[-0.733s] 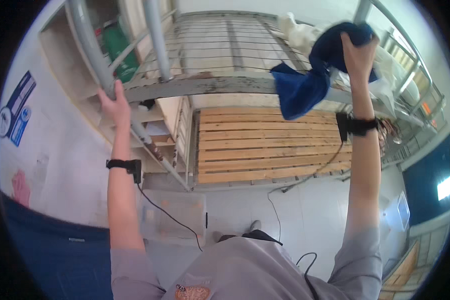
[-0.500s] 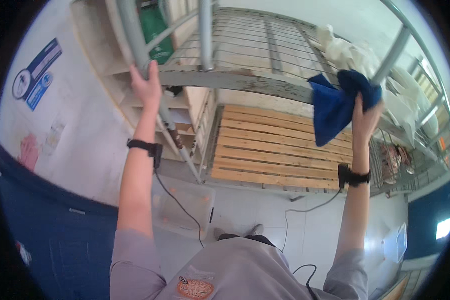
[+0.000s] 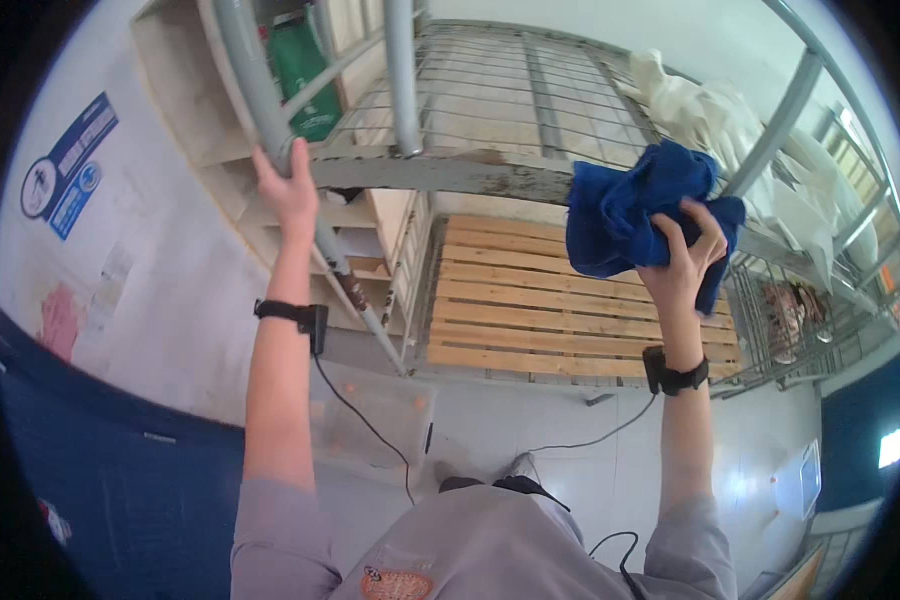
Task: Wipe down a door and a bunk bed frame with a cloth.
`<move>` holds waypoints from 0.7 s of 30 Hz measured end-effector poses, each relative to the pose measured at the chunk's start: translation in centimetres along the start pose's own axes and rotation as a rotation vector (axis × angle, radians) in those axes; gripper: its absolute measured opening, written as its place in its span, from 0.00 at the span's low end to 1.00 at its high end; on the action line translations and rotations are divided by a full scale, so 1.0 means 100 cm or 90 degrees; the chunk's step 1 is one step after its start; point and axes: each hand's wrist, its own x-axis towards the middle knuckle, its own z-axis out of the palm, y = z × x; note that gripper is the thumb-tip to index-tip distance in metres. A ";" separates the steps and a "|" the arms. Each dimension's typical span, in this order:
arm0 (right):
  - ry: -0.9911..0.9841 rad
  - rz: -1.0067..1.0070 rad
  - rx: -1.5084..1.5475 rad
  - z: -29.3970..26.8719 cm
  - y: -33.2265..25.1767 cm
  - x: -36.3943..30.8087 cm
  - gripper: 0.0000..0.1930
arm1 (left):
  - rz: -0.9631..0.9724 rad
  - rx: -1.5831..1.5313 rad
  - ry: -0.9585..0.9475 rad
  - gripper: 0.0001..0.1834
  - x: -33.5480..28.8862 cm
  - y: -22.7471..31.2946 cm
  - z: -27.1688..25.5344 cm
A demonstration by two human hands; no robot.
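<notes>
A bunched blue cloth [image 3: 610, 225] lies against the upper bunk's worn grey metal rail [image 3: 450, 173] and hangs over its front, right of the middle. My right hand [image 3: 678, 270] is closed on the cloth, fingers bent into its folds and pressing it to the rail. At the left, my left hand [image 3: 291, 200] wraps round the grey bed post [image 3: 248, 85] where the rail meets it, thumb and fingers on either side. Part of the rail and its right end are hidden behind the cloth.
The lower bunk has wooden slats [image 3: 560, 300]; wire mesh [image 3: 480, 80] covers the upper one, with white fabric [image 3: 700, 115] at its right. Shelves [image 3: 195, 100] and a green bag [image 3: 305, 85] stand left. A clear plastic box [image 3: 370, 430] and thin cables lie below.
My right hand has moved left along the rail with the cloth, which is now more bunched up. The left hand keeps its hold on the post.
</notes>
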 end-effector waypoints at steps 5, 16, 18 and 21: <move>0.066 0.049 0.057 0.000 -0.004 0.025 0.40 | -0.074 0.031 -0.058 0.30 0.002 0.023 -0.003; -0.010 -0.105 0.041 0.006 0.006 0.018 0.32 | -0.003 0.137 0.004 0.47 0.017 -0.041 -0.007; -0.029 -0.126 -0.009 -0.006 0.028 0.008 0.31 | -0.014 0.090 0.005 0.47 0.011 -0.027 -0.004; -0.032 -0.091 -0.037 -0.031 0.069 -0.019 0.30 | -0.047 0.115 -0.044 0.43 0.007 0.002 0.005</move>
